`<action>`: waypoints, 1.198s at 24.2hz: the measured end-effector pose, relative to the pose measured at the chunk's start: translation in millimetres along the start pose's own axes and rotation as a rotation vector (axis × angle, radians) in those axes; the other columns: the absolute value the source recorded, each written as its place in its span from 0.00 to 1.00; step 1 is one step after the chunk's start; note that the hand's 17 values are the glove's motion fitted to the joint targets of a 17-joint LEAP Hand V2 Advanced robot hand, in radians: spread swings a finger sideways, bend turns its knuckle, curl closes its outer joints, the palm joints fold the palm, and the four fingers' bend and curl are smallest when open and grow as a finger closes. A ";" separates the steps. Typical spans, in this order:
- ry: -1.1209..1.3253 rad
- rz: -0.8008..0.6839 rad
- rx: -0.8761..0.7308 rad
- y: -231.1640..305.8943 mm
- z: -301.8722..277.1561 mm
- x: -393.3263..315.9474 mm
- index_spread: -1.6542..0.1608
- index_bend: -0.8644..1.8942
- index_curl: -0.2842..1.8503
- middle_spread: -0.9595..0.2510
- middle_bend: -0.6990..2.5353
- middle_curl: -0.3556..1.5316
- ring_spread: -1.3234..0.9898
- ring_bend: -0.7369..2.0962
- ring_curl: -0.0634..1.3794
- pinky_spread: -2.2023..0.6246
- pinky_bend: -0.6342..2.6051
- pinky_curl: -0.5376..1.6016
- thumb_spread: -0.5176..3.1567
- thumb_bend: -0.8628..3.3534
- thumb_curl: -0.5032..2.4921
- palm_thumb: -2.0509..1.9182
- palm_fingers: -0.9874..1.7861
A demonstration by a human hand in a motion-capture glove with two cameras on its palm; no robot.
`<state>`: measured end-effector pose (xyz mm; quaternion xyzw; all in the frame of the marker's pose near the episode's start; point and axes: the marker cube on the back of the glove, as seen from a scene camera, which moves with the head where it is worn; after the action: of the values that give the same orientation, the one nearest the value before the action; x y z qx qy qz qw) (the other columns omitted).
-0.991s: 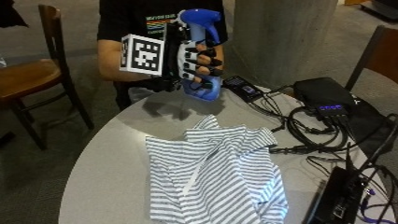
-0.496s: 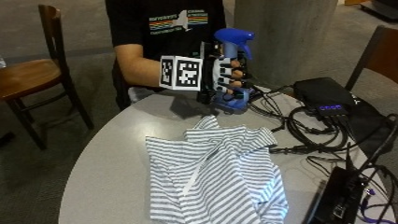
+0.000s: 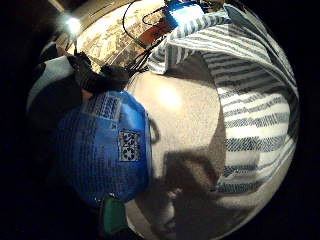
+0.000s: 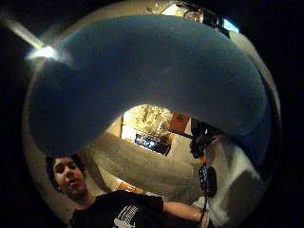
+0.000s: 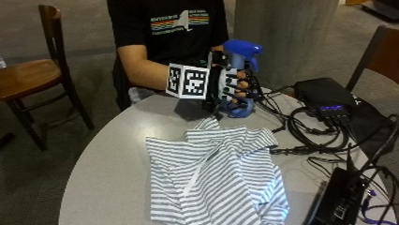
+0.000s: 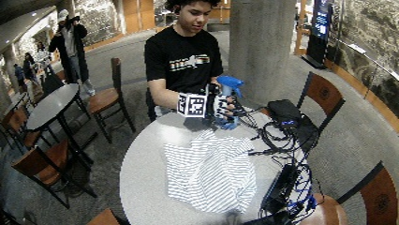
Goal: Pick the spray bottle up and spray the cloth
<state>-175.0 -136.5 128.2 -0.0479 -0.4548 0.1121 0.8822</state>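
Gloved right hand [image 5: 232,86], fingers [image 5: 243,84] clamped round the spray bottle [image 5: 240,70] neck: rigid plastic, probably light, best held below the trigger; limp striped cloth [image 5: 215,176] lies on the tabletop [image 5: 106,178].

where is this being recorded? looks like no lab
Probably a public cafe or lobby seating area, not a lab. The wide outside view shows several round tables with wooden chairs, a big concrete column, and a long open hall behind. The gloved right hand holds the spray bottle by the striped cloth.
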 end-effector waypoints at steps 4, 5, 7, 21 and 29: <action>0.020 0.001 -0.008 3.5 -6.9 0.0 0.81 0.36 0.36 0.76 0.29 0.44 0.56 0.35 0.30 0.83 0.33 0.40 0.40 0.20 0.36 0.74 0.76; 0.029 -0.005 -0.008 6.1 -10.6 -0.6 0.81 0.36 0.35 0.77 0.29 0.44 0.56 0.35 0.30 0.83 0.34 0.41 0.40 0.20 0.36 0.74 0.75; 0.060 -0.023 -0.004 13.0 -20.2 -2.0 0.80 0.33 0.34 0.77 0.29 0.44 0.56 0.35 0.30 0.83 0.34 0.41 0.41 0.20 0.36 0.74 0.73; 0.500 -0.130 0.042 98.6 -132.0 3.9 0.78 0.33 0.26 0.80 0.29 0.43 0.57 0.37 0.31 0.81 0.37 0.42 0.43 0.20 0.34 0.72 0.65; 0.695 -0.061 0.085 132.5 -189.6 17.8 0.75 0.34 0.25 0.80 0.30 0.43 0.56 0.37 0.31 0.82 0.37 0.41 0.43 0.20 0.33 0.72 0.64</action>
<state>-31.2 -0.4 7.3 -0.0328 -0.1233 0.0817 0.9885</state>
